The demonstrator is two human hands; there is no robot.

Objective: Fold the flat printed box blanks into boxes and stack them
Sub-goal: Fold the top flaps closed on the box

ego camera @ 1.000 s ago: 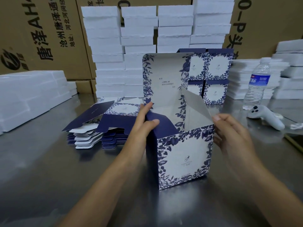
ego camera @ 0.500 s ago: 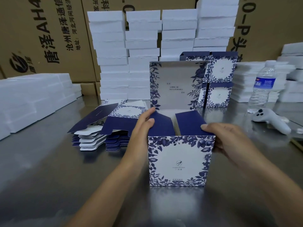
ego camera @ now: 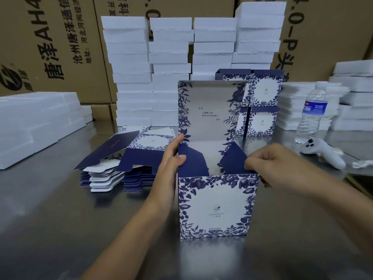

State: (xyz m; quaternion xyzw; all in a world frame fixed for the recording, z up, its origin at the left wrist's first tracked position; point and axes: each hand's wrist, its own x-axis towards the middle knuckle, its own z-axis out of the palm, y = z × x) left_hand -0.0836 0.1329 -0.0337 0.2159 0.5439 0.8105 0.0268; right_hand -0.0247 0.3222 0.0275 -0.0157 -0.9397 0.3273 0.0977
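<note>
A blue-and-white floral printed box stands upright on the steel table, its lid flap raised at the back. Both navy side flaps are tipped down into the opening. My left hand lies along the box's left wall, thumb pressing on the left flap. My right hand pinches the right flap at the box's right top corner. A pile of flat box blanks lies left of the box. Finished boxes are stacked two high behind it.
Tall stacks of white foam trays stand at the back, with more on the left and right. A water bottle and a white controller sit at the right. Brown cartons form the back wall.
The side flaps, level across the opening half a second ago, now slope down inside the box. A second ago the right flap was still raised. The camera has come closer.
</note>
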